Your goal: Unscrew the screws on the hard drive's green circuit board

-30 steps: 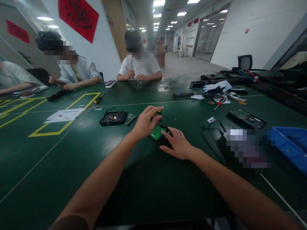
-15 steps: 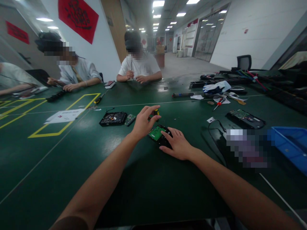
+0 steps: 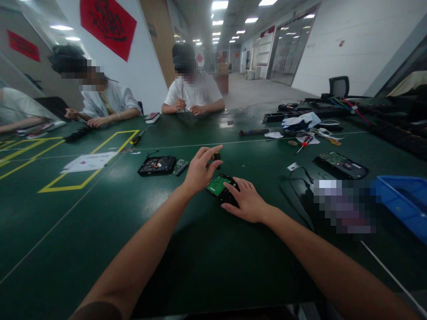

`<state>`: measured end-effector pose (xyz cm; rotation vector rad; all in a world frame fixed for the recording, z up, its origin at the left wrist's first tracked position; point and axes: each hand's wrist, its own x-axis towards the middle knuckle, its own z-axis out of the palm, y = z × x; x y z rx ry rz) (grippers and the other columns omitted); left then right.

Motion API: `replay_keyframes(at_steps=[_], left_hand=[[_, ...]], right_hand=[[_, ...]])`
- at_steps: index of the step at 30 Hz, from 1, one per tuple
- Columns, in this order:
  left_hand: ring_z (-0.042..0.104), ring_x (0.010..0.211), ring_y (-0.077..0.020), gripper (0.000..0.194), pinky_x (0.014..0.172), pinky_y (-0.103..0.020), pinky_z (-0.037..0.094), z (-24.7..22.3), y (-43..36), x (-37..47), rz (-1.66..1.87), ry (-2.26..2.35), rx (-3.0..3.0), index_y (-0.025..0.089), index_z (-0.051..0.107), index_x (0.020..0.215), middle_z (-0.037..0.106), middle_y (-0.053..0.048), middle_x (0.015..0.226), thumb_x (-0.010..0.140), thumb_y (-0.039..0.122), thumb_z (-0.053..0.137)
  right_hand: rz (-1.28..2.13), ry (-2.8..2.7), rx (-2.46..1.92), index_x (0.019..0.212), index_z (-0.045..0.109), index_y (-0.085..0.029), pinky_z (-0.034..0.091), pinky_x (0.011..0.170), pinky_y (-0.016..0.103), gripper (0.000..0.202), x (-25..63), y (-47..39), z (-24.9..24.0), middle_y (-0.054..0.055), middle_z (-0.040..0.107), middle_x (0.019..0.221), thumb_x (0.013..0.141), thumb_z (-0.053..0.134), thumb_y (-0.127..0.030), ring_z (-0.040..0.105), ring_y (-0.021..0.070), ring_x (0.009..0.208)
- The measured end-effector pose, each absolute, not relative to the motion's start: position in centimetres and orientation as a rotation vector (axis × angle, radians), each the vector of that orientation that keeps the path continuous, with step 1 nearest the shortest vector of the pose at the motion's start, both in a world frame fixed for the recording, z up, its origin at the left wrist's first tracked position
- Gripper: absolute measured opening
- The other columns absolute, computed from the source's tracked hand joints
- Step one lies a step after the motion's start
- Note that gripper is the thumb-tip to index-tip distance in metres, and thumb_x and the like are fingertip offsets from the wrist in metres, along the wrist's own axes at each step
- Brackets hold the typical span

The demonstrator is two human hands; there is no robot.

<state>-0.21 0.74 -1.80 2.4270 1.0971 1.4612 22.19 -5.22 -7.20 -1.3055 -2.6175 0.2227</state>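
Observation:
My left hand (image 3: 199,171) is closed around the short black-and-yellow handle of a screwdriver (image 3: 217,156), its forefinger stretched over the top. The handle stands upright above a hard drive (image 3: 217,185), and I cannot make out the tip. The drive lies on the table with its green circuit board facing up. My right hand (image 3: 249,201) grips the drive's right side, thumb along the near edge and fingers across the far part, hiding that half of it.
To the left lie an opened black drive (image 3: 156,165) and a loose circuit board (image 3: 180,167). Another drive (image 3: 342,164), a red screwdriver (image 3: 304,143), a cable and a blue bin (image 3: 403,195) are at right. Co-workers (image 3: 195,91) sit across the green table (image 3: 207,262).
The screwdriver handle has turned a little in my left fingers; its yellow patch shows differently. Both hands and the hard drive stay in place.

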Motion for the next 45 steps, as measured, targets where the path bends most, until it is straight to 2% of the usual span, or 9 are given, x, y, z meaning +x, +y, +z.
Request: replay_keyframes(at_steps=[3, 8, 16, 19, 24, 31, 38, 41, 45], left_hand=[[0.062, 0.098, -0.0172, 0.045, 0.075, -0.028, 0.060, -1.6, 0.6, -0.2, 1.436, 1.087, 2.454, 0.027, 0.058, 0.142, 0.060, -0.007, 0.116, 0.098, 0.023, 0.065], [0.063, 0.107, -0.0176, 0.052, 0.083, -0.030, 0.060, -1.4, 0.5, -0.3, 1.342, 1.012, 2.489, 0.026, 0.047, 0.152, 0.062, -0.010, 0.127, 0.102, 0.013, 0.053], [0.067, 0.094, -0.0172, 0.037, 0.068, -0.026, 0.061, -1.1, 0.2, -0.1, 1.439, 1.153, 2.390, 0.021, 0.063, 0.127, 0.065, -0.007, 0.113, 0.092, 0.027, 0.075], [0.068, 0.099, -0.0185, 0.039, 0.068, -0.025, 0.061, -0.9, 0.1, -0.2, 1.430, 1.176, 2.397, 0.020, 0.062, 0.131, 0.066, -0.009, 0.119, 0.093, 0.026, 0.072], [0.068, 0.103, -0.0179, 0.045, 0.072, -0.025, 0.061, -0.9, 0.1, -0.2, 1.366, 1.126, 2.458, 0.022, 0.054, 0.145, 0.067, -0.010, 0.128, 0.100, 0.020, 0.057], [0.067, 0.097, -0.0164, 0.041, 0.073, -0.026, 0.060, -0.9, 0.1, -0.2, 1.398, 1.122, 2.456, 0.023, 0.059, 0.140, 0.067, -0.008, 0.119, 0.098, 0.020, 0.062], [0.066, 0.101, -0.0171, 0.041, 0.073, -0.026, 0.061, -0.6, -0.1, -0.2, 1.374, 1.028, 2.440, 0.025, 0.061, 0.138, 0.065, -0.008, 0.121, 0.098, 0.022, 0.065], [0.064, 0.102, -0.0183, 0.039, 0.078, -0.030, 0.062, -0.6, 0.0, -0.2, 1.409, 1.049, 2.448, 0.025, 0.064, 0.135, 0.064, -0.008, 0.115, 0.097, 0.020, 0.065], [0.065, 0.083, -0.0122, 0.043, 0.071, -0.026, 0.061, -0.8, 0.2, -0.3, 1.350, 1.034, 2.425, 0.026, 0.060, 0.140, 0.064, -0.009, 0.122, 0.100, 0.013, 0.054]], right_hand=[[0.225, -2.614, -1.307, 0.161, 0.036, -0.021, 0.021, 0.120, 0.060, 0.086, 22.2, -5.3, -7.2, 0.022, 0.033, 0.162, 0.097, 0.038, -0.078, 0.030, 0.0422, 0.148], [0.225, -2.615, -1.318, 0.161, 0.036, -0.020, 0.022, 0.119, 0.059, 0.087, 22.1, -5.4, -7.0, 0.023, 0.033, 0.161, 0.097, 0.037, -0.079, 0.031, 0.0425, 0.147], [0.211, -2.621, -1.311, 0.161, 0.036, -0.021, 0.021, 0.120, 0.060, 0.086, 22.2, -5.3, -6.9, 0.022, 0.034, 0.161, 0.097, 0.036, -0.079, 0.030, 0.0417, 0.148], [0.223, -2.620, -1.317, 0.161, 0.035, -0.021, 0.021, 0.120, 0.060, 0.085, 22.2, -5.4, -7.0, 0.022, 0.033, 0.162, 0.098, 0.036, -0.079, 0.031, 0.0420, 0.148], [0.225, -2.610, -1.321, 0.160, 0.037, -0.021, 0.021, 0.120, 0.059, 0.085, 22.2, -5.4, -7.0, 0.022, 0.033, 0.161, 0.097, 0.039, -0.078, 0.032, 0.0418, 0.147], [0.222, -2.613, -1.315, 0.161, 0.035, -0.020, 0.022, 0.119, 0.060, 0.086, 22.2, -5.3, -7.0, 0.023, 0.033, 0.161, 0.097, 0.039, -0.078, 0.031, 0.0421, 0.147], [0.203, -2.612, -1.310, 0.160, 0.037, -0.020, 0.023, 0.119, 0.059, 0.085, 22.1, -5.3, -7.1, 0.023, 0.034, 0.160, 0.097, 0.039, -0.077, 0.032, 0.0421, 0.147], [0.204, -2.617, -1.306, 0.160, 0.037, -0.020, 0.021, 0.120, 0.060, 0.085, 22.1, -5.3, -7.1, 0.023, 0.034, 0.160, 0.098, 0.039, -0.077, 0.032, 0.0422, 0.147], [0.217, -2.617, -1.323, 0.161, 0.035, -0.022, 0.022, 0.119, 0.060, 0.085, 22.1, -5.3, -7.0, 0.022, 0.033, 0.162, 0.097, 0.039, -0.078, 0.031, 0.0423, 0.147]])
